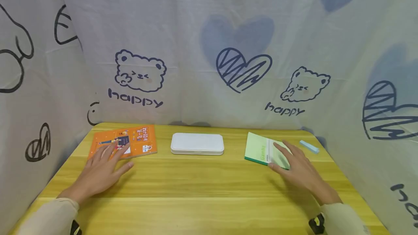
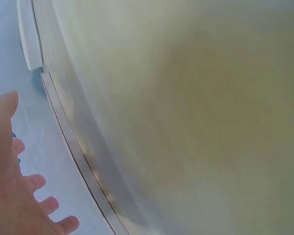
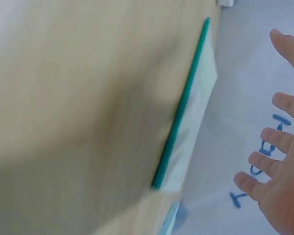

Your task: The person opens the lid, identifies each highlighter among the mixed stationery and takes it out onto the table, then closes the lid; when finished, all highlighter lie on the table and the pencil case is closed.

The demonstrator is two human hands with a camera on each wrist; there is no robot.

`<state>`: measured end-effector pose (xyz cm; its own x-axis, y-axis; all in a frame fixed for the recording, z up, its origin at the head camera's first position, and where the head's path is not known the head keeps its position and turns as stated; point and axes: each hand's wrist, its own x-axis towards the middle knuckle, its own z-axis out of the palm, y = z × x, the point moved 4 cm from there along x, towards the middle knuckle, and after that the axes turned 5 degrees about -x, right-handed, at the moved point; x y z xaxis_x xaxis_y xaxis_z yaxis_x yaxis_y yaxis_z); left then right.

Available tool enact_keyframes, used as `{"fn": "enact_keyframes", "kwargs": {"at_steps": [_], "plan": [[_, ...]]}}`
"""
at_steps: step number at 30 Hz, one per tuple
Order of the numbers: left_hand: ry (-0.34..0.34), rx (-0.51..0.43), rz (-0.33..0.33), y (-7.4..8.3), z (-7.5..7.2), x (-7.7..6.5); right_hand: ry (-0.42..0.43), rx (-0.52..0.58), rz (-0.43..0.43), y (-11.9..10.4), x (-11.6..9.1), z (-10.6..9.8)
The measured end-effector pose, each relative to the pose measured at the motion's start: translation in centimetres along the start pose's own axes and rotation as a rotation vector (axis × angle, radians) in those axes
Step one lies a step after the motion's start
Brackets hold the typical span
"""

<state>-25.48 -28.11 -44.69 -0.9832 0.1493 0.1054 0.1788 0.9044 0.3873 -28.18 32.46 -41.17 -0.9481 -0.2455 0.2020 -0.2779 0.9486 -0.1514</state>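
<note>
In the head view my left hand point(image 1: 101, 171) is spread over the near edge of an orange booklet point(image 1: 143, 133) with cartoon figures on its cover. The left wrist view shows that hand's fingers point(image 2: 36, 182) raised above the booklet's edge point(image 2: 83, 164). On the other side, my right hand point(image 1: 298, 166) hovers over a pale green notebook point(image 1: 256, 146) with a dark green spine and covers its right part. In the right wrist view the fingers point(image 3: 279, 139) are spread apart, with a gap between them and the notebook point(image 3: 188, 122). Neither hand holds anything.
A white rectangular case point(image 1: 197, 143) lies between the two hands at the back of the wooden table point(image 1: 196, 195). A small light blue stick-like piece point(image 1: 309, 147) lies right of the notebook. White printed cloth point(image 1: 192, 82) hangs behind and at both sides.
</note>
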Motion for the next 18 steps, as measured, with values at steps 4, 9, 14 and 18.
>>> {"fn": "enact_keyframes", "kwargs": {"at_steps": [4,9,14,18], "plan": [[0.014,-0.032,0.025,1.4,0.2,1.1,-0.002,0.107,-0.014,-1.9,2.0,0.3],[0.016,-0.098,0.032,3.3,0.3,2.8,-0.020,0.213,-0.033,-4.3,4.3,0.9],[0.013,-0.193,0.037,5.0,0.5,4.6,-0.039,0.290,-0.057,-6.7,6.5,2.2],[0.017,-0.278,0.054,6.5,1.2,6.0,-0.072,0.401,-0.065,-8.1,7.9,3.7]]}}
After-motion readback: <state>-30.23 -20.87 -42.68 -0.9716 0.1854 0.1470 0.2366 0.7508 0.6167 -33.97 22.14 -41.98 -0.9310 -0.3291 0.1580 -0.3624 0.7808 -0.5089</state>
